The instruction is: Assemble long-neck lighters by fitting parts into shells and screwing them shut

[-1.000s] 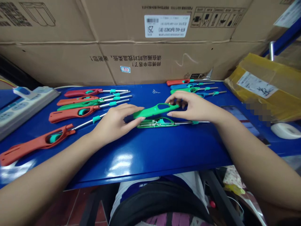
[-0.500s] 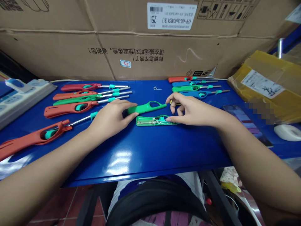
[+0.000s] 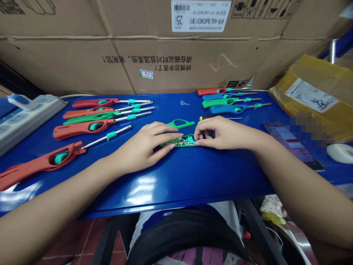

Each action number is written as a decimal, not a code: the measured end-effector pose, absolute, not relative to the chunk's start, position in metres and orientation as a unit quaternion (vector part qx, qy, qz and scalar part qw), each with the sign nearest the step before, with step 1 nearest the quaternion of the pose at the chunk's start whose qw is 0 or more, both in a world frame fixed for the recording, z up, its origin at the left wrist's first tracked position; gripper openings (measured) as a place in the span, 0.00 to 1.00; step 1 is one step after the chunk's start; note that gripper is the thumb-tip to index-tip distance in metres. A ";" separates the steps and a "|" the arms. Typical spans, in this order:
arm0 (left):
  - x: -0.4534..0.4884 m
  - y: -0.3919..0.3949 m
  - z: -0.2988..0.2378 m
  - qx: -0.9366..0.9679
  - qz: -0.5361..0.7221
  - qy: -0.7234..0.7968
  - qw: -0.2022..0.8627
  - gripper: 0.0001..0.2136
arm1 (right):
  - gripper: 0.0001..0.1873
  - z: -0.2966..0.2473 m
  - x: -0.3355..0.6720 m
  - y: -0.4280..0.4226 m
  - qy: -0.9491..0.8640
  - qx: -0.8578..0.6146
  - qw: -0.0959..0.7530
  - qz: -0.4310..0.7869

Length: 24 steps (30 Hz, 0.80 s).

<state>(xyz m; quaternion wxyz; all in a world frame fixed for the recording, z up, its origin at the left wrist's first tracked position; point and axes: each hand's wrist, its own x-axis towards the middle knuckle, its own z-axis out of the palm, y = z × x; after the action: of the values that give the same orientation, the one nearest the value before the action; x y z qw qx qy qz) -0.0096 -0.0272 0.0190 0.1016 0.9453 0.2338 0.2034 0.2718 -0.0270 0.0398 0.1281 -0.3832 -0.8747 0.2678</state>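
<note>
An opened green lighter half lies on the blue table, its white wire and teal trigger showing. My left hand closes around its left end, thumb on the near side and fingers on the far side. My right hand is pinched at the right end, beside the trigger; its fingertips partly hide what they grip. Just behind lies the other green lighter shell, partly covered by my left fingers. A screwdriver with a yellow end lies behind my right hand.
Several red and green lighters lie at the left, near a white power strip. More lighters lie back right. A phone and a yellow-taped parcel are at the right. A cardboard box stands behind.
My left hand has let go of the green shell, now lying behind, and has moved onto the left end of the lighter half. My right hand has closed at its right end.
</note>
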 end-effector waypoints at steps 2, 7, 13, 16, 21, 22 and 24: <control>-0.009 -0.028 0.017 0.952 0.178 0.224 0.108 0.17 | 0.07 0.039 0.269 -0.027 -0.880 -0.375 0.135 0.259; -0.010 -0.028 0.012 0.958 0.162 0.211 0.110 0.17 | 0.07 0.035 0.266 -0.028 -0.890 -0.355 0.141 0.249; -0.010 -0.028 0.012 0.958 0.157 0.210 0.114 0.18 | 0.09 0.036 0.266 -0.029 -0.892 -0.345 0.140 0.254; -0.009 -0.029 0.014 0.957 0.159 0.213 0.117 0.18 | 0.09 0.038 0.266 -0.030 -0.892 -0.345 0.138 0.256; -0.009 -0.030 0.014 0.956 0.164 0.210 0.119 0.17 | 0.10 0.036 0.266 -0.029 -0.897 -0.338 0.133 0.250; -0.009 -0.030 0.014 0.957 0.163 0.210 0.119 0.17 | 0.11 0.035 0.267 -0.029 -0.898 -0.336 0.134 0.249; -0.010 -0.030 0.014 0.957 0.159 0.212 0.117 0.17 | 0.11 0.034 0.267 -0.029 -0.899 -0.332 0.135 0.250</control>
<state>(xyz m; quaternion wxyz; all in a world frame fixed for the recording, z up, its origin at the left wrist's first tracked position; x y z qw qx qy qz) -0.0096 -0.0303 0.0139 0.1174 0.9570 0.2123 0.1592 0.2675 -0.0286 0.0344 0.1345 -0.3320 -0.8995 0.2502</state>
